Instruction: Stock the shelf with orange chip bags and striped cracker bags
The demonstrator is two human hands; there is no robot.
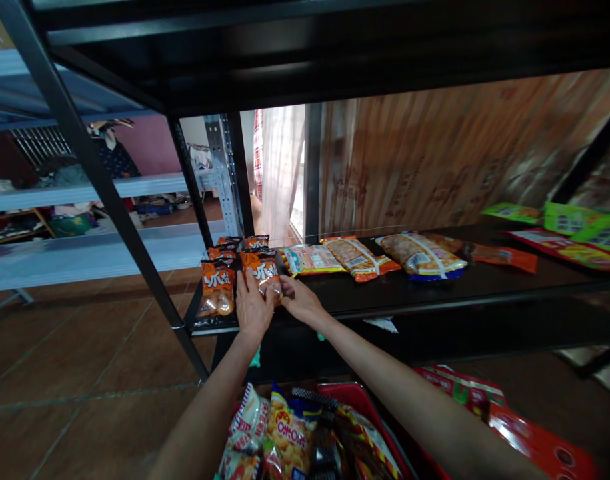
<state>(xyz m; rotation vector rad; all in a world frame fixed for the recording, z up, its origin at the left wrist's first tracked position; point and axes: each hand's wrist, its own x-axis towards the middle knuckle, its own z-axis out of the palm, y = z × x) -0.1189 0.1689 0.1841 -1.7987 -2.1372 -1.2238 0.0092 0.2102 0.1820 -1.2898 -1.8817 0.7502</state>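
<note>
Both hands rest on an orange snack packet (261, 271) lying at the left end of a black shelf (435, 290). My left hand (251, 308) lies flat over the packet's near end, fingers stretched out. My right hand (299, 300) touches the packet's right edge with its fingers curled onto it. Another orange packet (217, 288) lies just left of it, and more of the same kind (242, 244) sit behind.
Further right on the shelf lie several snack bags (419, 255), an orange pack (502, 257) and green packs (579, 227). A red basket (355, 400) full of snack packets (285, 437) stands below my arms. A black upright post (109, 200) stands at left. The floor (75, 373) is brown tile.
</note>
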